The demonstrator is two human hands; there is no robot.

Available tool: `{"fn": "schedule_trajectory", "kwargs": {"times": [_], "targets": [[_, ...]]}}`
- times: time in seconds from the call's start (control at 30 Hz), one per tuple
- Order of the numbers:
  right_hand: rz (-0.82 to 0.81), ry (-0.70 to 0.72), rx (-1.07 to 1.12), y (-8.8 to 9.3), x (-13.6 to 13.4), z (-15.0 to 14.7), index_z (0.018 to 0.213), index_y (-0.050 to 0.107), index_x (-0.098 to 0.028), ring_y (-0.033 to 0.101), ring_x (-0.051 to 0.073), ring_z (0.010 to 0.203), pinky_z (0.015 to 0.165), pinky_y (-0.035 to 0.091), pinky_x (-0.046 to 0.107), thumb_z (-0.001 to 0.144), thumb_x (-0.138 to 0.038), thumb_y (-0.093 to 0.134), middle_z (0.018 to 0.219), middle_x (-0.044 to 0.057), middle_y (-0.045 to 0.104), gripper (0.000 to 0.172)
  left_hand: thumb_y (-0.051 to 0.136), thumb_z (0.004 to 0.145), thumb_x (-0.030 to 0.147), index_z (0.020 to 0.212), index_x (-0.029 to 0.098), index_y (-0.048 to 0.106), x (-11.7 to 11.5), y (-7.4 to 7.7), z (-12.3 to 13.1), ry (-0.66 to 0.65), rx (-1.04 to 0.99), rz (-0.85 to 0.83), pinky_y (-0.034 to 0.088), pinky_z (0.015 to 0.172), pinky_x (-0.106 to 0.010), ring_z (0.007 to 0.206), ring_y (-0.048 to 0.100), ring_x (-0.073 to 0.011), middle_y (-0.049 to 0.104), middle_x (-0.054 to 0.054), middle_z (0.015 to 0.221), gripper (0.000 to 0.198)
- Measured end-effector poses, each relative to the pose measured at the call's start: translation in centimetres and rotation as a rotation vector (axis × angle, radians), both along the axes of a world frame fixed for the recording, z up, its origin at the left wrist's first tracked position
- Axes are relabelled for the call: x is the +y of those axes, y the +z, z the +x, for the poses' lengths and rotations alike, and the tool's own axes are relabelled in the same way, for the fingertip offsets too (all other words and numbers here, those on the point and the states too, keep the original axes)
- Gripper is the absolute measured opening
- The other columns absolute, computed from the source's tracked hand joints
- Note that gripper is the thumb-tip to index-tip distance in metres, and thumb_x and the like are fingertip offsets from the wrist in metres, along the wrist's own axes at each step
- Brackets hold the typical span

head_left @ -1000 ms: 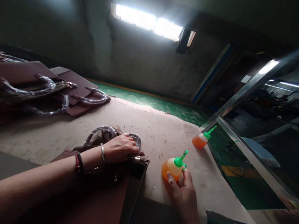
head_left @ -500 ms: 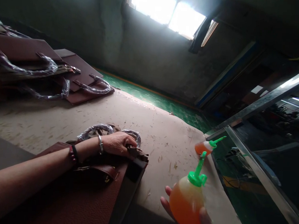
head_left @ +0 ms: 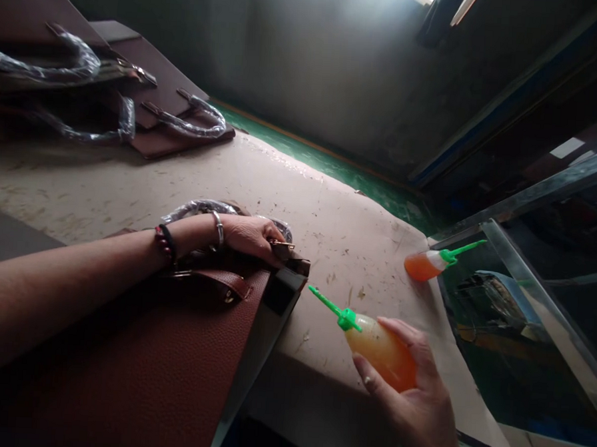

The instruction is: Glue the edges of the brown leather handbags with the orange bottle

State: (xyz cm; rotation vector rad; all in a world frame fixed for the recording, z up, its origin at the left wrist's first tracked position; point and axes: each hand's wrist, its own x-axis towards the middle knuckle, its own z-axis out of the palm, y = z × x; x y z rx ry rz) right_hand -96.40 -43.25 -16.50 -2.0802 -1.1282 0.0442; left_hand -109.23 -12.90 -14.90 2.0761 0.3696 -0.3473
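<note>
A brown leather bag (head_left: 181,357) lies at the lower left, its handles wrapped in clear plastic. My left hand (head_left: 252,236) is closed on the bag's top edge near its right end, beside a metal zipper piece (head_left: 283,245). In my right hand (head_left: 415,370) is a squeeze bottle (head_left: 384,351) of orange liquid with a green nozzle. The bottle is tilted, and its nozzle tip points up and left, close to the bag's corner but apart from it.
Several brown bags with wrapped handles (head_left: 161,69) are piled at the back left. A second orange bottle (head_left: 423,265) lies near the right edge of the pale, marked table (head_left: 348,233). A metal frame (head_left: 539,309) stands beyond it at the right.
My right hand has turned the bottle from upright to tilted, so its nozzle now points left towards the bag. My left hand keeps its hold on the bag. The camera view has shifted downward.
</note>
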Motion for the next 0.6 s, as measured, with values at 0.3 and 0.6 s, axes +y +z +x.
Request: {"fn": "schedule_trajectory", "kwargs": {"times": [0.3, 0.6], "targets": [[0.041, 0.223, -0.358, 0.5, 2.4, 1.6, 0.112, 0.056, -0.019, 0.057, 0.020, 0.097, 0.081, 0.051, 0.032, 0.081, -0.030, 0.067, 0.106, 0.008, 0.054, 0.035, 0.063, 0.068, 0.035, 0.074, 0.013, 0.061, 0.4, -0.3, 0.2, 0.028, 0.054, 0.012, 0.031, 0.053, -0.019, 0.060, 0.041, -0.0089, 0.047, 0.003, 0.065, 0.023], [0.023, 0.221, -0.322, 0.7, 2.5, 2.5, 0.111, 0.056, -0.022, 0.059, 0.022, 0.096, 0.081, 0.052, 0.035, 0.080, -0.030, 0.068, 0.106, 0.008, 0.055, 0.034, 0.062, 0.071, 0.029, 0.071, 0.012, 0.060, -0.1, 0.2, 0.2, 0.037, 0.048, 0.037, 0.029, 0.052, -0.020, 0.057, 0.037, -0.0080, 0.045, 0.004, 0.061, 0.018]]}}
